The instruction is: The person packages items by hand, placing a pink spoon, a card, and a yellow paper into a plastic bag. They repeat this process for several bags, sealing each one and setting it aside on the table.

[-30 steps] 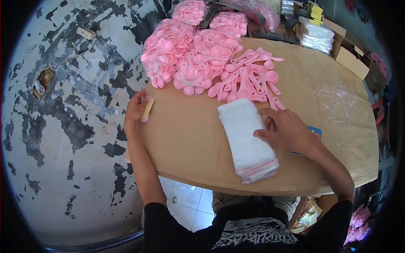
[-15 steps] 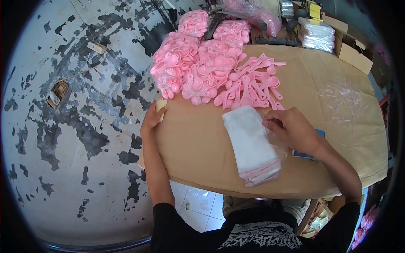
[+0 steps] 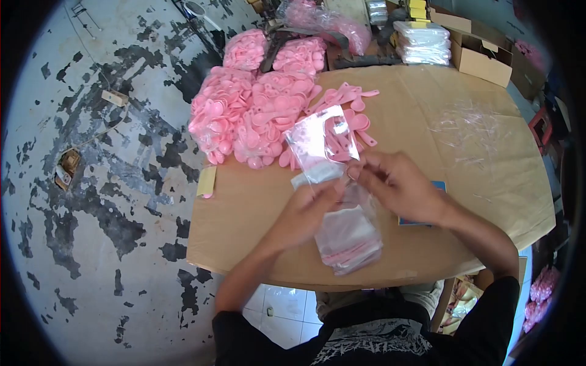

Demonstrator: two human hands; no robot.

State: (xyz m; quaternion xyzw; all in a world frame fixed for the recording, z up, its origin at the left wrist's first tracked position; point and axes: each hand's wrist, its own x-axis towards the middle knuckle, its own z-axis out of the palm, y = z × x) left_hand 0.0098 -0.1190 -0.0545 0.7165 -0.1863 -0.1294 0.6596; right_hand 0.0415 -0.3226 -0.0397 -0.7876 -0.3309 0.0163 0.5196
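Note:
Between my two hands is a clear plastic bag [image 3: 308,137], held up and tilted above the table, with glare across it. My left hand [image 3: 314,210] pinches its near left side. At its right edge, my right hand [image 3: 394,183] has thumb and fingers closed on the plastic. Below them lies a stack of plastic bags [image 3: 348,238] with pinkish strips at the near end, partly hidden by my hands. Pink measuring spoons [image 3: 360,119] lie loose behind the bag, some seen through it. A blue flat item [image 3: 438,186] is partly covered by my right wrist.
Filled bags of pink spoons [image 3: 223,110] are heaped at the back left. Clear packets [image 3: 421,43] and an open cardboard box [image 3: 482,58] stand at the back right. Thin plastic strips [image 3: 467,128] lie on the brown table cover [image 3: 513,201]. A small yellowish block [image 3: 206,182] sits at the left edge.
My left hand has left the yellowish block at the table's left edge and come to the middle. A clear bag is now raised above the stack between both hands. The view has shifted.

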